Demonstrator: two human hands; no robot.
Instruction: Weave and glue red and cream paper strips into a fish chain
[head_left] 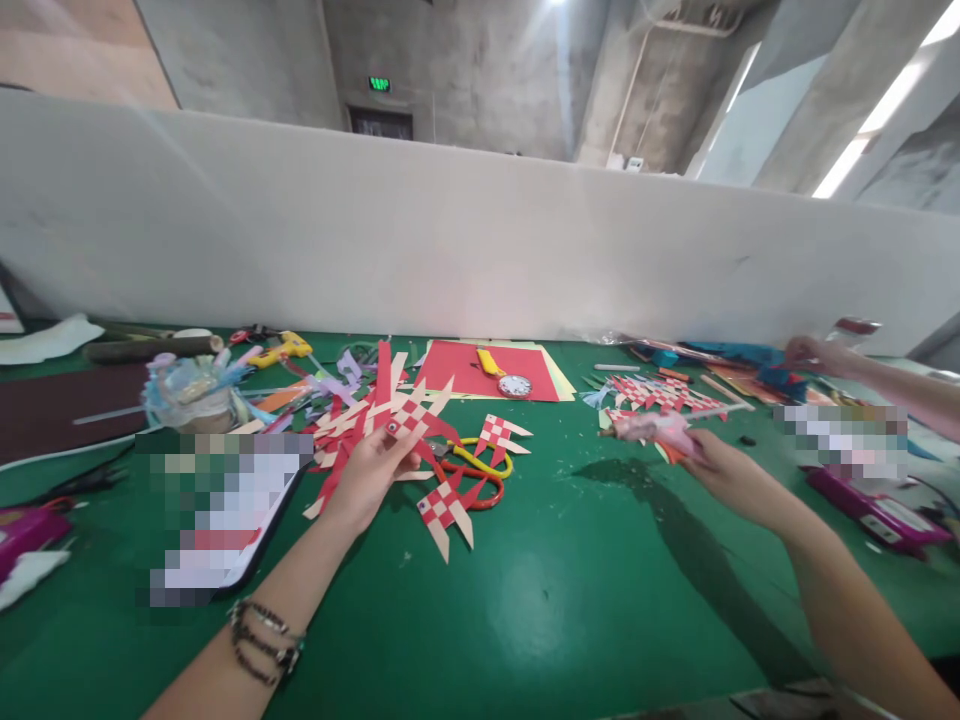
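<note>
My left hand (367, 478) pinches a fish woven from red and cream paper strips (409, 418), held above a pile of loose strips (337, 440). Closed around a pink hot glue gun (652, 428), my right hand (724, 470) holds it over the table with its tip pointing left. The gun is slightly blurred. Two more woven paper fish, one nearer me (444, 508) and one farther off (499, 436), lie beside scissors with red and yellow handles (487, 470). Behind the glue gun lie several red-and-cream woven pieces (652, 392).
Red paper sheets (450, 368) carry a yellow-handled tool (489, 362) and a round dial (514, 385). A phone (232, 520) lies left, and a yellow glue gun (285, 348) behind it. Another person's hand (814, 355) reaches in at right, above a purple device (874, 510). A white partition (480, 240) borders the green table.
</note>
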